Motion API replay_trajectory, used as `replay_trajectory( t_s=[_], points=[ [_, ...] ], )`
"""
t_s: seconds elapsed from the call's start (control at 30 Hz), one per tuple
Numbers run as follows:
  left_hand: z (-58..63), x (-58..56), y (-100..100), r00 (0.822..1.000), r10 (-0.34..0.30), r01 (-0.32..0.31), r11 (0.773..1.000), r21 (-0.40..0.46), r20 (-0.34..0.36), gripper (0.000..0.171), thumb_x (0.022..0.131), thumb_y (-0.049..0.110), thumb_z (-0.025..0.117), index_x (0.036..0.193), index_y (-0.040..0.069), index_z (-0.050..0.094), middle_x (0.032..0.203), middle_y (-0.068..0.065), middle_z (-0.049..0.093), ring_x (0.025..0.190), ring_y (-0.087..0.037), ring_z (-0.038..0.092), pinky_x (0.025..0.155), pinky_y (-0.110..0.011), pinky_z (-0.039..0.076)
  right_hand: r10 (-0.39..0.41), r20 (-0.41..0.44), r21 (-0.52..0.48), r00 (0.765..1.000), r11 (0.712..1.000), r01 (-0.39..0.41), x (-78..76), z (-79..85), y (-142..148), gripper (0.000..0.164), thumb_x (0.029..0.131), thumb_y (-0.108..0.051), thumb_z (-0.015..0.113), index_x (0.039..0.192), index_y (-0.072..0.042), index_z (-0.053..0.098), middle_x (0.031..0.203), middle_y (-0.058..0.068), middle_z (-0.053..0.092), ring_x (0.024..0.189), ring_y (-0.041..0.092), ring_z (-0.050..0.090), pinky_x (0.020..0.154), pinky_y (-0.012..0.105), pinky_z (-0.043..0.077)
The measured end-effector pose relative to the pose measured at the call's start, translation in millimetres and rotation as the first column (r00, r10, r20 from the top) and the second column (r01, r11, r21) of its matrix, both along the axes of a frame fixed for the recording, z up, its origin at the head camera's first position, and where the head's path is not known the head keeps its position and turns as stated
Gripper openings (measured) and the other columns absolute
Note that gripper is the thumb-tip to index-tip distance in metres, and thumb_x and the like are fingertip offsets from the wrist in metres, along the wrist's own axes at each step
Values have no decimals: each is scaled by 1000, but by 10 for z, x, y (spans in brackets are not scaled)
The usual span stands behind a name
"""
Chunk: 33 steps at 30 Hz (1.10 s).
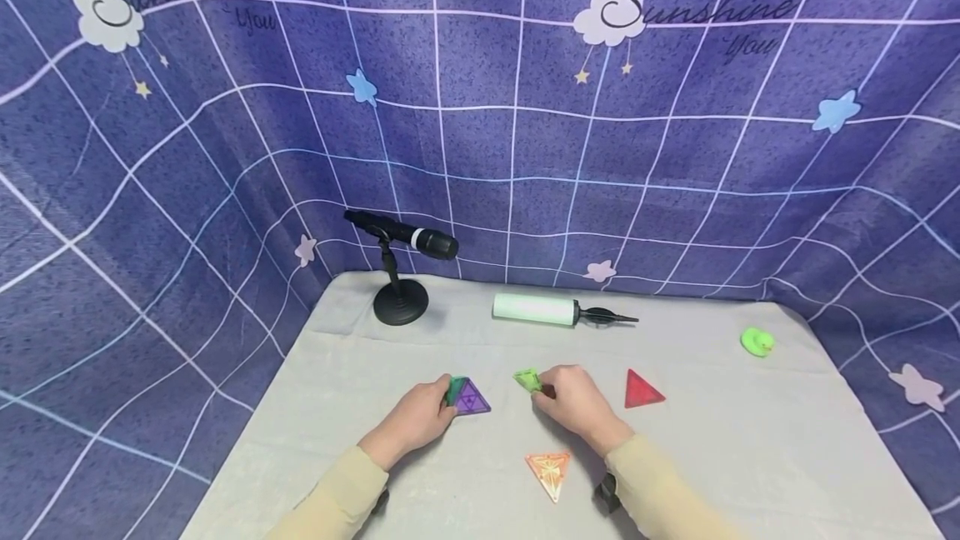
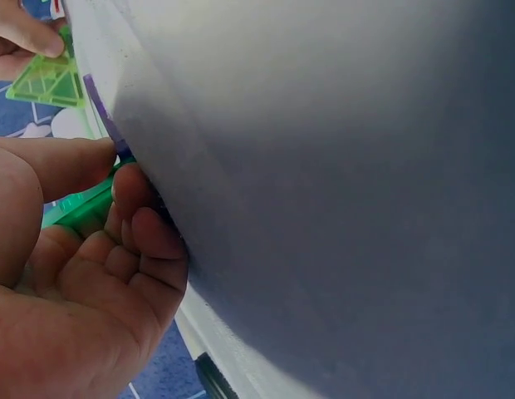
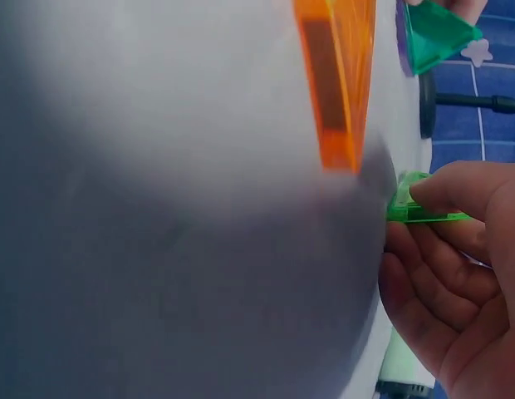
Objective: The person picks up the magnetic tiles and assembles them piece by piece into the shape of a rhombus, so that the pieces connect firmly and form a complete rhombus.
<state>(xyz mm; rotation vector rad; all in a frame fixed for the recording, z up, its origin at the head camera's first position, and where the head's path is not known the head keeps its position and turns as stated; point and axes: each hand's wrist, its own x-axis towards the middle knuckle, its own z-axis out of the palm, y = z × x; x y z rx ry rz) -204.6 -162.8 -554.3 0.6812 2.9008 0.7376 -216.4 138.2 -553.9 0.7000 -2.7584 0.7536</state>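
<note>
In the head view my left hand (image 1: 422, 415) pinches a teal-green triangular tile (image 1: 454, 390) between thumb and fingers. A purple triangular tile (image 1: 472, 398) lies on the cloth against it, and the teal tile stands up from its edge. My right hand (image 1: 577, 401) pinches a see-through lime-green triangular tile (image 1: 527, 379) by one side, also seen raised in the left wrist view as a lime tile (image 2: 50, 81). An orange triangular tile (image 1: 551, 472) lies nearer me, between the forearms. A red triangular tile (image 1: 642, 390) lies right of my right hand.
Behind the hands, a black microphone on a stand (image 1: 401, 300) stands at the back left. A pale green hand pump (image 1: 536, 309) with a black nozzle lies at the back middle. A green rubber duck (image 1: 757, 342) sits at the far right. A patterned blue curtain (image 1: 480, 132) hangs behind the table.
</note>
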Motion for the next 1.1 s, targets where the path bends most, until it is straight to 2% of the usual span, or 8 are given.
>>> replay_trajectory(
  t_s=[0.2, 0.47, 0.63, 0.87, 1.0, 1.1],
  points=[
    [18, -7, -2, 1000, -3, 3, 1000, 2, -17, 22, 95, 11, 72, 111, 1, 60, 71, 5, 50, 66, -11, 49, 65, -35, 47, 33, -3, -14, 999, 999, -33, -16, 8, -172, 37, 86, -15, 82, 62, -22, 54, 58, -14, 44, 55, 4, 39, 53, 25, 37],
    [24, -3, -17, 1000, 14, -14, 1000, -10, -3, 22, 95, 11, 73, 110, 2, 60, 70, 5, 49, 65, -12, 48, 64, -36, 47, 48, 41, -11, 998, 999, -48, -37, 13, -387, 32, 88, -15, 80, 64, -20, 60, 58, -12, 50, 55, 6, 42, 54, 26, 39],
    [14, -1, -28, 1000, 15, -15, 1000, -20, 0, 23, 95, 12, 73, 111, 2, 60, 68, 5, 48, 64, -12, 48, 64, -36, 46, 51, 61, -11, 997, 999, -50, -40, 4, -492, 22, 88, -17, 79, 69, -18, 68, 60, -12, 53, 55, 7, 43, 55, 26, 40],
    [20, -27, 0, 1000, 1, -1, 1000, -14, 16, 28, 98, 15, 71, 119, -1, 60, 69, 7, 48, 66, -10, 49, 67, -35, 49, 45, 74, -3, 996, 999, -45, -66, -20, -550, 38, 91, -20, 77, 59, -21, 56, 55, -13, 48, 55, 6, 42, 56, 26, 40],
    [9, -36, 14, 999, 4, -3, 1000, -12, 34, 33, 98, 15, 71, 124, -2, 60, 70, 7, 50, 68, -10, 51, 70, -37, 51, 35, 80, -8, 996, 999, -34, -65, -13, -585, 31, 90, -19, 77, 63, -21, 62, 58, -14, 53, 56, 6, 45, 58, 27, 43],
    [-8, -34, -4, 999, 16, -16, 1000, -10, 41, 43, 97, 15, 72, 131, -6, 58, 77, 3, 59, 74, -11, 56, 79, -41, 55, 35, 83, -9, 996, 999, -34, -59, 2, -633, 29, 90, -19, 77, 64, -21, 64, 58, -14, 54, 56, 5, 45, 57, 26, 43]
  ],
)
